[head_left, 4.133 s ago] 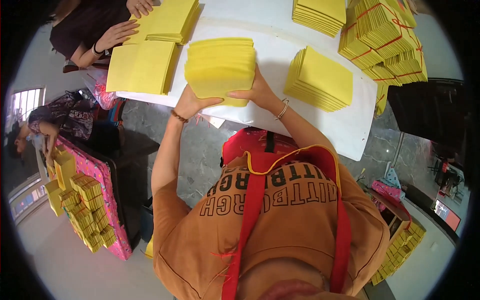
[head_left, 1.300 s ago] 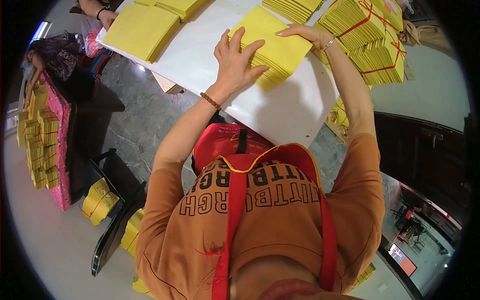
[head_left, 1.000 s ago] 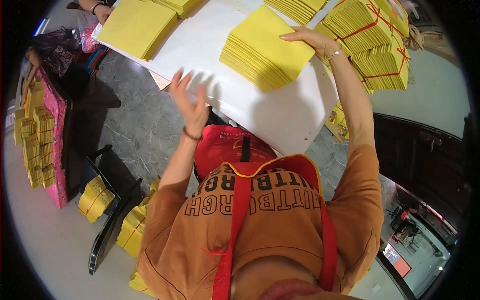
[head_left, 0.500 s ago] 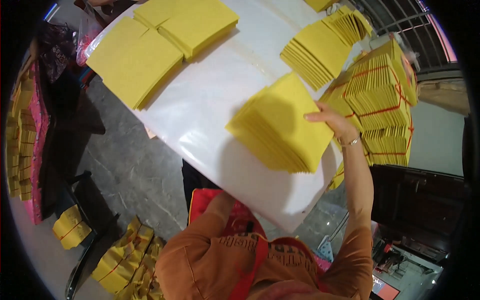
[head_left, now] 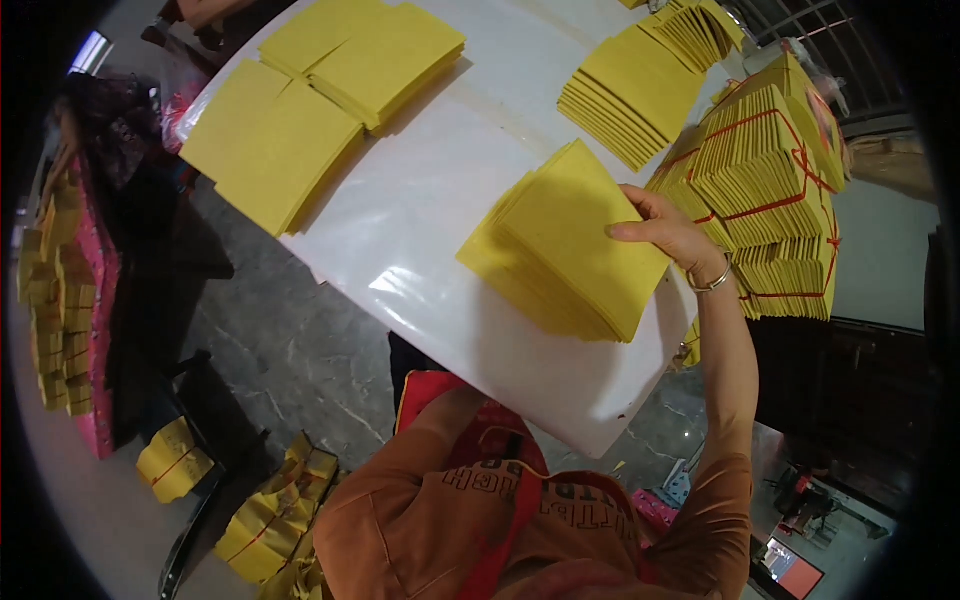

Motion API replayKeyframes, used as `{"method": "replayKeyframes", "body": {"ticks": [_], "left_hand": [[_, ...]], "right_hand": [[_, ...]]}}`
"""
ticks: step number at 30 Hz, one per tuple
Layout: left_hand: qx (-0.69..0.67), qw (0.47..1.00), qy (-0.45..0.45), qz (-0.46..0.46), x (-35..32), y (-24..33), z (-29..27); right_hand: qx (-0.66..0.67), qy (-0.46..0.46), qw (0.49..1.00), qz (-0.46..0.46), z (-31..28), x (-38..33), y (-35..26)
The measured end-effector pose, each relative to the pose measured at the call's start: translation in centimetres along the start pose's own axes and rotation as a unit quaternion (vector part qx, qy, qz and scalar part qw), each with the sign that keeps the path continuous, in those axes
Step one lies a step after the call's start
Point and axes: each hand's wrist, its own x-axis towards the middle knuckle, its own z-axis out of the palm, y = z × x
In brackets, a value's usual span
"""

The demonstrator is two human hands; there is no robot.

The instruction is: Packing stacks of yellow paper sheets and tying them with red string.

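Note:
A stack of yellow paper sheets (head_left: 570, 235) rests slantwise on the white-covered table in front of me. Its lower left side fans out in uneven layers. My right hand (head_left: 668, 236), with a bracelet at the wrist, grips the right edge of this stack, thumb on top and fingers at the far side. My left forearm reaches down to the red apron (head_left: 420, 392) at the table's near edge. The left hand itself is hidden there.
The white table (head_left: 400, 270) also bears squared yellow stacks (head_left: 275, 145) at far left and a fanned row (head_left: 630, 90) at far right. Red-tied bundles (head_left: 760, 170) pile up beside my right arm. More tied bundles (head_left: 265, 530) lie low at left, near a black chair (head_left: 215, 465).
The view has shifted slightly. My right hand keeps its hold on the stack, whose layered lower left side looks less ridged than before. My left arm stays low at the apron.

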Motion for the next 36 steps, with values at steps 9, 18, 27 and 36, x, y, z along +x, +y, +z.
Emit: {"method": "replayKeyframes", "body": {"ticks": [9,18,27,36], "left_hand": [[-0.096,0.976,-0.103,-0.169,-4.9,2.5,-10.6],[-0.343,0.877,-0.136,-0.308,14.6,16.6,-41.1],[-0.267,0.958,-0.084,0.059,31.3,26.7,-28.0],[0.029,0.974,-0.215,0.065,23.8,28.6,-17.4]], "right_hand": [[-0.169,0.127,0.955,-0.206,0.4,0.1,3.2],[-0.409,0.092,0.843,-0.337,2.2,-1.4,0.1],[-0.233,0.121,0.926,-0.27,3.1,-1.0,1.4],[0.097,0.007,0.983,-0.153,2.0,-1.9,0.4]]}}
